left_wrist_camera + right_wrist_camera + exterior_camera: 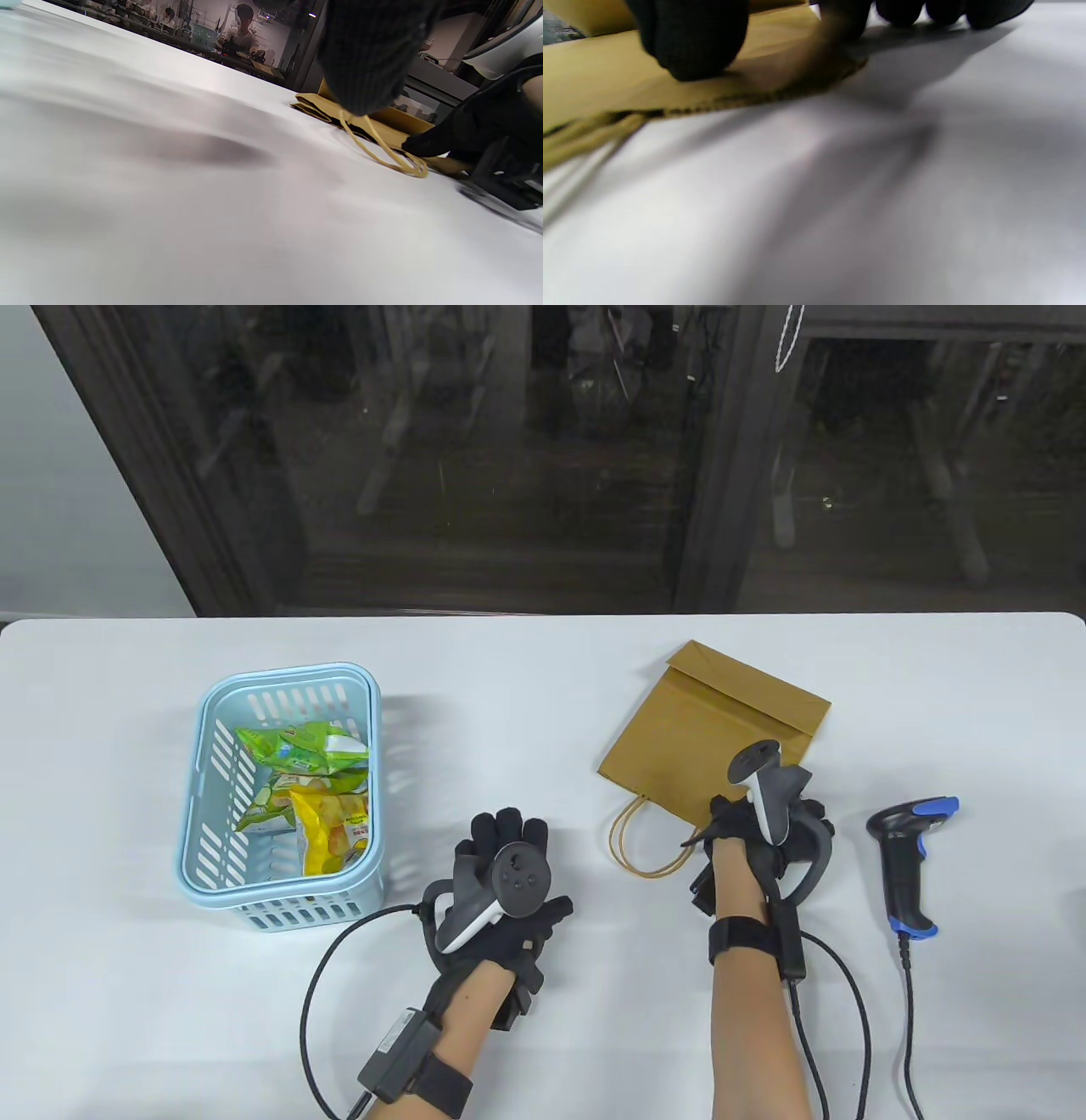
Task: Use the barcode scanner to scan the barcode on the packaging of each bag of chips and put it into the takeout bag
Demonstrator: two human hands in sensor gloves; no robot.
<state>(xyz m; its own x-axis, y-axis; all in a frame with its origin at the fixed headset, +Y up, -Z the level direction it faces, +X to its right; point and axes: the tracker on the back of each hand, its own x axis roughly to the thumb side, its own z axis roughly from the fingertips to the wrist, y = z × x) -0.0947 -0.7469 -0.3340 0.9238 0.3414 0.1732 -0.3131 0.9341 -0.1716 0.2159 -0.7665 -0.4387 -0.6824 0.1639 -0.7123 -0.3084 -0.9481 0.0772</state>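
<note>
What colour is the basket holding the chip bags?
Light blue. The basket shows best in the table view.

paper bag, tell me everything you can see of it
The paper bag is brown kraft paper, folded flat on the white table with its bottom flap folded over at the far end. Two tan cord handles loop out from its near, open edge. The right hand rests on its near right corner, thumb on the top sheet.

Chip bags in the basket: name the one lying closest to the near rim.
The yellow chip bag. It lies at the near end of the blue basket; the green bags sit farther back.
</note>
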